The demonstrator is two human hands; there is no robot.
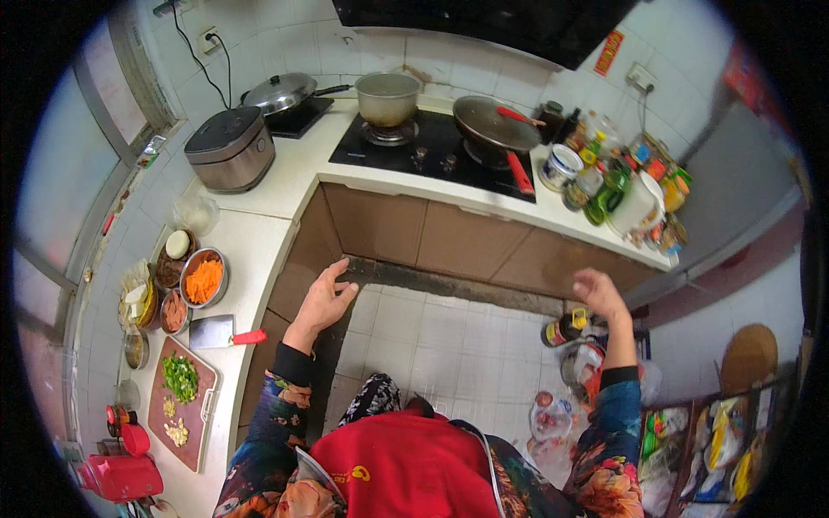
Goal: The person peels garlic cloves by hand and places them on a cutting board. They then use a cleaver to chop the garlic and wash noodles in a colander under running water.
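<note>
My left hand [322, 299] hovers in the air with thumb and fingers apart, holding nothing. Nearest to it on the left counter is a cleaver [212, 331] with a red handle. Beside the cleaver stand a metal bowl of cut carrot [204, 282] and a smaller bowl of sliced pink meat [175, 312]. A brown cutting board [191, 414] carries chopped green onion [180, 377] and minced garlic [176, 432]. My right hand [599, 294] is raised over the floor on the right, empty, its fingers loosely curved and partly blurred.
A pot [387, 97] and a lidded wok [495, 129] with a red handle sit on the black gas hob [434, 152]. Bottles and a white jug [638, 204] crowd the right counter. A rice cooker [230, 150] occupies the corner. On the floor stands a dark bottle [561, 330] near plastic bags.
</note>
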